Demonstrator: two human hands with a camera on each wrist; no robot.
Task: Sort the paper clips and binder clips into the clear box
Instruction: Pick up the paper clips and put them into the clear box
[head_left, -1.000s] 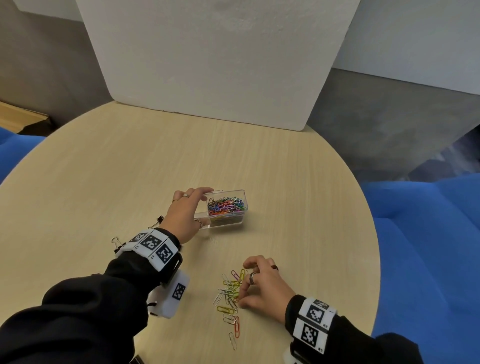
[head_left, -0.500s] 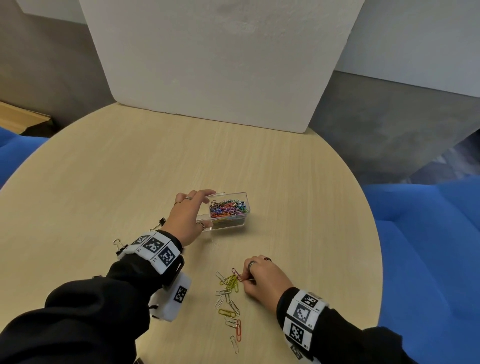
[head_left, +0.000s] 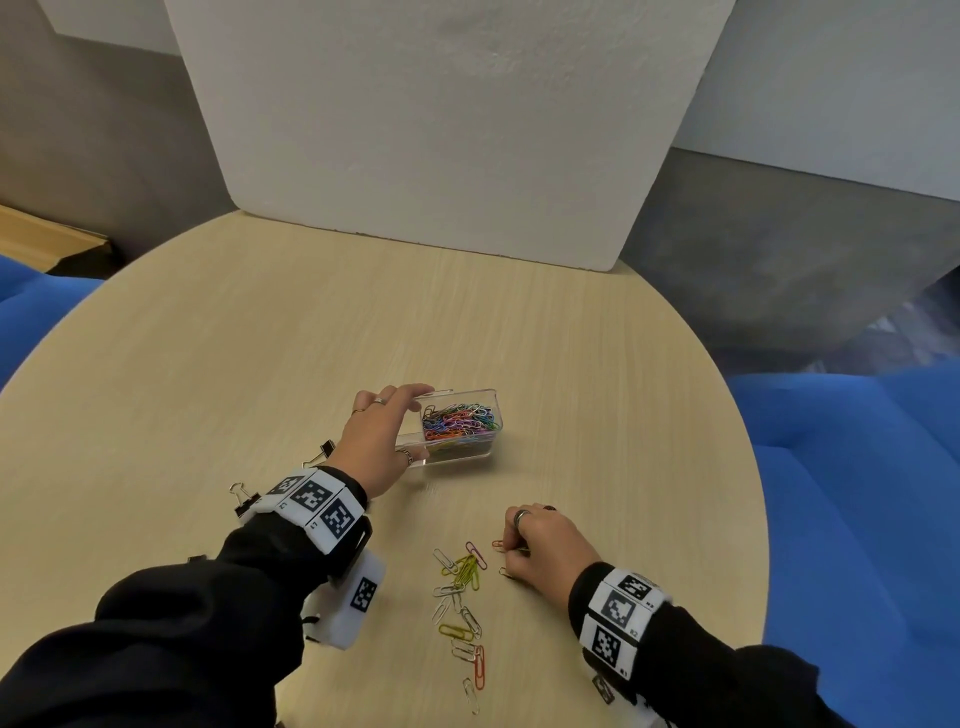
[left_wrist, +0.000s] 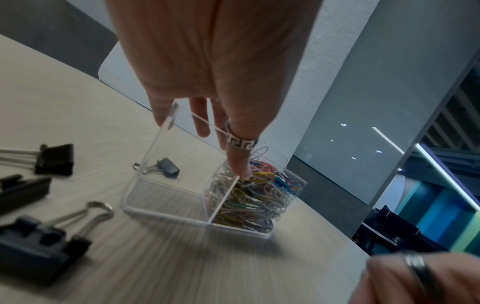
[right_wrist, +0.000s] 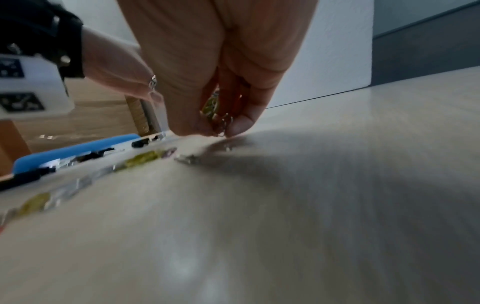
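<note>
Paper clips (head_left: 460, 597) lie scattered flat on the counter (head_left: 260, 338), light, thin and slippery, best pinched at an edge as the right hand (head_left: 545, 545) pinches some, while the left hand (head_left: 374, 441) grips the clear box (head_left: 480, 452).

It looks like an office or meeting lounge. A round wood-grain bench (head_left: 545, 364) carries stationery: paper clips (head_left: 462, 597) and binder clips (left_wrist: 39, 248). Behind the bench stands a white foam board (head_left: 441, 130) against grey-and-white walls. Blue upholstered seats (head_left: 857, 493) flank the bench. Beyond it, the left wrist view shows a glass partition (left_wrist: 363, 133) and ceiling strip lights.
</note>
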